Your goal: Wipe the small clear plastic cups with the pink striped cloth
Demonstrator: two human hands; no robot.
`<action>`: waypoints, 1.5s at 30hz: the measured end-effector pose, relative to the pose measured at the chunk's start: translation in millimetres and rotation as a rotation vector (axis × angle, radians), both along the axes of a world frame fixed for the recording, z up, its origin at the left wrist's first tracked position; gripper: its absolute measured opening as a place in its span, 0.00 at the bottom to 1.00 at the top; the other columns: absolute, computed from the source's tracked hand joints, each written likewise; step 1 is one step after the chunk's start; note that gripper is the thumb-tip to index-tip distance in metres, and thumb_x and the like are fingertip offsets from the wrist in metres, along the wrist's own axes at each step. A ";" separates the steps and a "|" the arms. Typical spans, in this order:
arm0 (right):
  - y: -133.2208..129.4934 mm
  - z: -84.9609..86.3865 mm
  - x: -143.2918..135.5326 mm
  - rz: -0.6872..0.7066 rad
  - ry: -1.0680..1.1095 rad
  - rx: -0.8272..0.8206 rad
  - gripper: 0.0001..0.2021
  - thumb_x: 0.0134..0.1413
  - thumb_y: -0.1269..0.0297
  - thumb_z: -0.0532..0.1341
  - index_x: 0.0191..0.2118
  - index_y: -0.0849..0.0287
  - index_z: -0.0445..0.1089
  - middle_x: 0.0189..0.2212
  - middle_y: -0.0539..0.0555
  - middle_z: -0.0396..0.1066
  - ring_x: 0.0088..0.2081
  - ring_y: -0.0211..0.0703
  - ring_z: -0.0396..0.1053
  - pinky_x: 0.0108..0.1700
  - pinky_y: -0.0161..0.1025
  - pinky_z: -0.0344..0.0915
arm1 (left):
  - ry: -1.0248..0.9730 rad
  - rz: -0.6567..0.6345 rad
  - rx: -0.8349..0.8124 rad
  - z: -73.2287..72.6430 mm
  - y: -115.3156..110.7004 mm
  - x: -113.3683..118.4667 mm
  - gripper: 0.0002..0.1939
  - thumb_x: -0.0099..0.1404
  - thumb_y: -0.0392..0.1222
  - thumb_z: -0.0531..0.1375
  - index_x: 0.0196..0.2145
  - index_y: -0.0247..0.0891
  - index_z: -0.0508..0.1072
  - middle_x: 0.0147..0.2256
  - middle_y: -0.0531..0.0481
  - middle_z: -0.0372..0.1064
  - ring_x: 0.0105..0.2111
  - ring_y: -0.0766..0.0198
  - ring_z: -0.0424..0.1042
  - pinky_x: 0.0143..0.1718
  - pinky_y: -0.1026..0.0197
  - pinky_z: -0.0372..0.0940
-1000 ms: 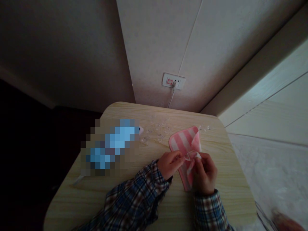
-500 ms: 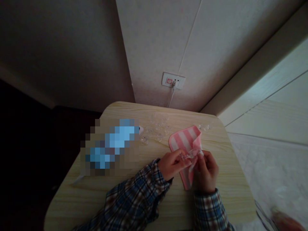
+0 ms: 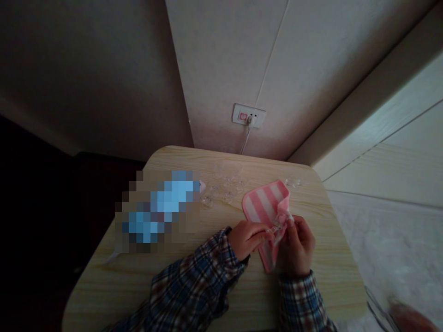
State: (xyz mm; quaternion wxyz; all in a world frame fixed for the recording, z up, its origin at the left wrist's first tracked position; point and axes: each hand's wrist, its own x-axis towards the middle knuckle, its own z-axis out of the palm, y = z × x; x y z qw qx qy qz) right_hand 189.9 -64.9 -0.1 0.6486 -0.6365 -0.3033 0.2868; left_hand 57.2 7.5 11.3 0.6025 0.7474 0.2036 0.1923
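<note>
A pink-and-white striped cloth (image 3: 265,203) lies partly folded on the table, with one corner raised. My left hand (image 3: 251,237) pinches a small clear plastic piece (image 3: 277,227) at the cloth's raised edge. My right hand (image 3: 298,242) is closed on that edge of the cloth, thumb against the bent fingers. The plastic piece lies between the two hands, and its exact shape is hard to make out. Fingers hide part of the cloth's lower half.
Several clear plastic pieces (image 3: 228,186) are scattered behind the cloth, and more clear pieces (image 3: 293,183) lie near the back right. A pixelated blue object (image 3: 169,198) occupies the table's (image 3: 194,272) left side. A wall socket (image 3: 248,115) holds a plugged-in cable.
My left hand's fingers have shifted slightly right and closed more tightly, bringing the clear piece against the cloth's edge. My right hand has barely moved.
</note>
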 end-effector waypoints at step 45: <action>-2.3 -1.0 -1.0 0.026 -0.112 0.013 0.06 0.52 0.63 0.56 0.31 0.60 0.64 0.16 0.44 0.56 0.18 0.29 0.50 0.18 0.28 0.46 | 0.086 0.203 0.056 -3.8 -5.9 3.3 0.18 0.63 0.53 0.45 0.26 0.36 0.60 0.17 0.58 0.53 0.19 0.71 0.56 0.21 0.67 0.47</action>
